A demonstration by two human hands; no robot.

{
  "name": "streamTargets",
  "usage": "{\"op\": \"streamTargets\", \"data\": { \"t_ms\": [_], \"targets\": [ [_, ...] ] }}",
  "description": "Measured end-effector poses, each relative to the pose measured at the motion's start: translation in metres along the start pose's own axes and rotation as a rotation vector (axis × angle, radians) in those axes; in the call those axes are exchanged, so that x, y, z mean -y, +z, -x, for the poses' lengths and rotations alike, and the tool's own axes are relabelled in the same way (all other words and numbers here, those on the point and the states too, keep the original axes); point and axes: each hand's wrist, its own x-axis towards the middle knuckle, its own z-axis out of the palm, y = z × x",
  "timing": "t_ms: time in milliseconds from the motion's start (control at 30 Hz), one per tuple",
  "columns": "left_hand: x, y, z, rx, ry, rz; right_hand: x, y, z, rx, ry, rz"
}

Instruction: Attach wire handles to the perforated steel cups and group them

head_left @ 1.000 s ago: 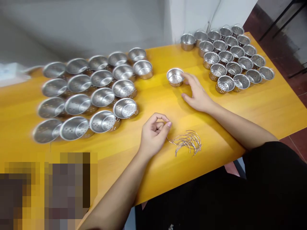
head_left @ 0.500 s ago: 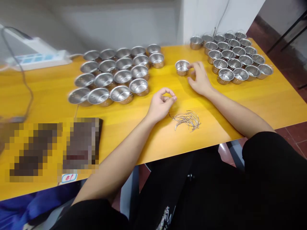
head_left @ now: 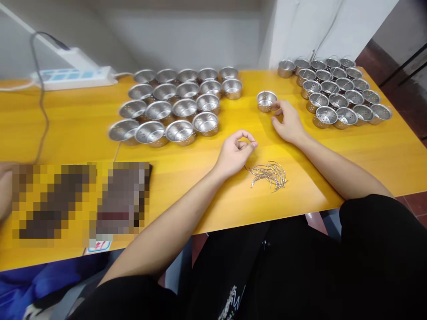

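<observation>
One perforated metal cup [head_left: 266,102] stands by itself between two groups of cups. My right hand [head_left: 287,121] is at its right side, thumb and fingers apart, fingertips close to the rim; whether they touch it is unclear. Lower and to the left, my left hand [head_left: 236,152] has its thumb and index finger pinched together, and anything between them is too small to make out. Just right of that hand lies a loose pile of thin curved metal wires [head_left: 269,174] on the yellow table [head_left: 227,206].
Rows of metal cups [head_left: 180,132] stand at the left. More cups, several with wire handles [head_left: 325,116], stand at the right. A white power strip [head_left: 75,78] with a cable lies back left. Two pixelated dark objects [head_left: 123,195] are at the front left, near another person's hand [head_left: 5,189].
The whole view has shifted, so everything appears further right. Both my hands keep nearly the same poses and places. Another person's hand has come further into view at the left edge.
</observation>
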Motion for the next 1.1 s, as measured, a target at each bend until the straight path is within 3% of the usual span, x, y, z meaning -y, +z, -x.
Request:
{"op": "streamTargets", "data": {
  "t_ms": [200, 400, 633, 933, 1100],
  "targets": [
    [-0.001, -0.003, 0.000, 0.013, -0.028, 0.007, 0.014, -0.002, 0.001, 0.037, -0.002, -0.046],
    [-0.002, -0.005, -0.004, 0.044, -0.015, -0.013, 0.030, 0.004, 0.001, 0.154, -0.012, -0.031],
    [-0.010, -0.006, -0.002, 0.124, -0.030, -0.057, 0.045, 0.014, -0.004, 0.315, 0.067, 0.137],
    [-0.010, -0.004, -0.003, 0.096, -0.041, -0.094, 0.037, 0.006, -0.021, 0.366, 0.167, 0.198],
    [-0.009, -0.006, -0.001, 0.114, -0.039, -0.099, 0.033, -0.009, -0.029, 0.324, 0.255, 0.278]
  ]
}}
